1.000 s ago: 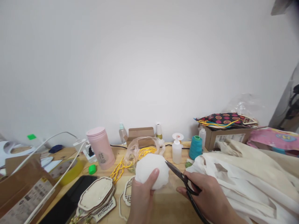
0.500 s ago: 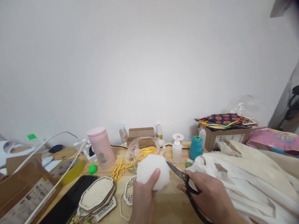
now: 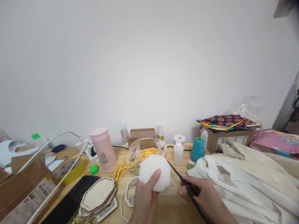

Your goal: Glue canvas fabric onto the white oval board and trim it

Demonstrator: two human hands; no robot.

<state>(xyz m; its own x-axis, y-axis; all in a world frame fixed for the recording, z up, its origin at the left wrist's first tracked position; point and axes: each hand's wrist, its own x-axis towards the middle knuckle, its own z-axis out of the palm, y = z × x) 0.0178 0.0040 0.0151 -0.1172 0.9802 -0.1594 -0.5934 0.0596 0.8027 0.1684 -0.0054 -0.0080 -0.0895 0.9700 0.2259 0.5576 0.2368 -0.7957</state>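
Over the table's near edge, around its middle, the left hand grasps the rounded white piece, thumb across its face. The right hand grips black scissors, their tip beside the piece's right side. White fabric covers the table's near right corner.

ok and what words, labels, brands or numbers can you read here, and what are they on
None can be read:
Pink cup: dark printed mark, too small.
Left box: printed label, too blurred.
Right box: printed label, too blurred.
Pink package: yellow mark, can't tell if it is lettering.
White pad, scissors: no text seen.
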